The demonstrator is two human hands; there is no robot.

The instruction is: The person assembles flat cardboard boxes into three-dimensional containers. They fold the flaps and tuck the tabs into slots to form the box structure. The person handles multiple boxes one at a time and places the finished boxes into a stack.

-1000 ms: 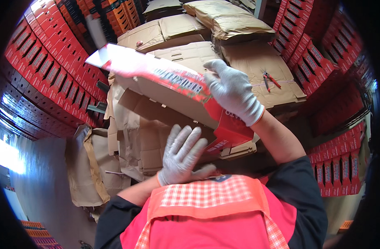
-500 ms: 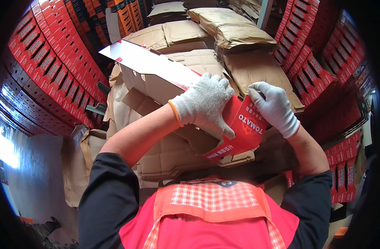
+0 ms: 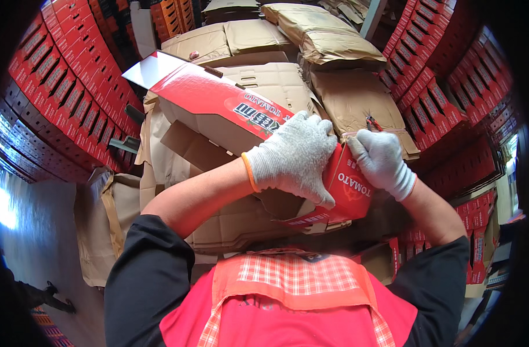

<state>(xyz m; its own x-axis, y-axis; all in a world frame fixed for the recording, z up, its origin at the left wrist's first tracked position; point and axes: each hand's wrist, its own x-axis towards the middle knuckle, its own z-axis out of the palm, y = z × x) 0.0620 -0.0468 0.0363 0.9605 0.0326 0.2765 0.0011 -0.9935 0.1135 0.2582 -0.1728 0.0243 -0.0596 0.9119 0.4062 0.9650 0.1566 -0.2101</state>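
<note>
A red printed cardboard carton, partly folded up, lies slantwise before me with its brown inside showing. My left hand, in a grey-white knit glove with an orange cuff, is clasped over its near corner, thumb on the red end panel and fingers over the top edge. On the right edge of that panel, my gloved right hand has its fingers curled round the board. The fingertips of the right hand are partly hidden.
Flat brown cardboard lies under and behind the carton. Paper-wrapped bundles are piled at the back, and a red-handled tool rests on one. Tall stacks of red cartons stand at left and right.
The carton has tilted, so its long side, white with glare before, now shows red with print. Both hands have shifted slightly down and to the right, keeping their grip.
</note>
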